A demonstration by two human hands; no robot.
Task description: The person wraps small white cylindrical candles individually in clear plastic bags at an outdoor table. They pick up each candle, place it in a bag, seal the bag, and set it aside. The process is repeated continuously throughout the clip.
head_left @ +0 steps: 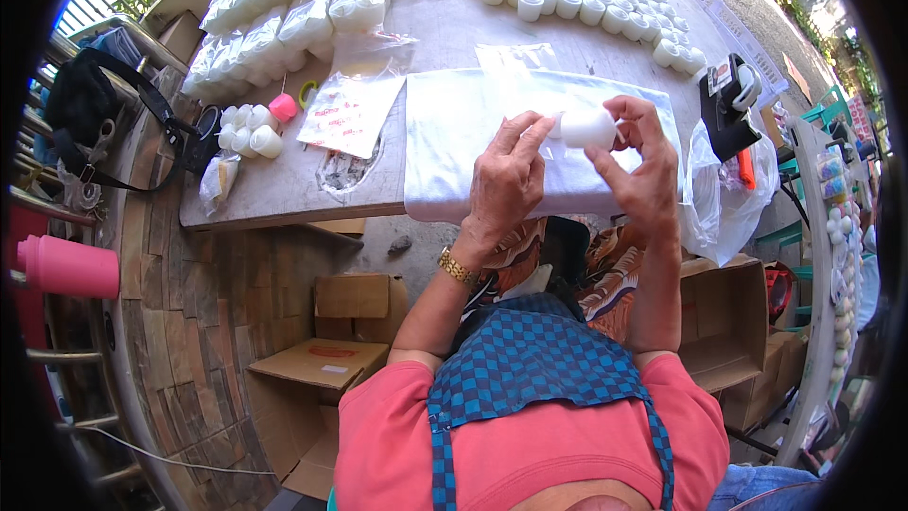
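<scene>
Over a white cloth [440, 147] at the table's near edge, my right hand [643, 166] grips a short white candle [588, 128] between thumb and fingers, tilted on its side. Just left of it is my left hand [509, 170], its fingers pinched together close to the candle's end. What those fingertips hold is washed out by glare; it may be thin clear plastic. A clear plastic bag [515, 58] lies at the cloth's far edge, beyond my hands.
Loose white candles [567, 5] stand in rows at the far right. Plastic-wrapped packs [284, 28] are piled far left. Nearer lie a printed plastic packet [352, 114], a pink item [283, 107] and several small white candles [251, 130]. A black device [730, 109] and a plastic bag [709, 194] sit right.
</scene>
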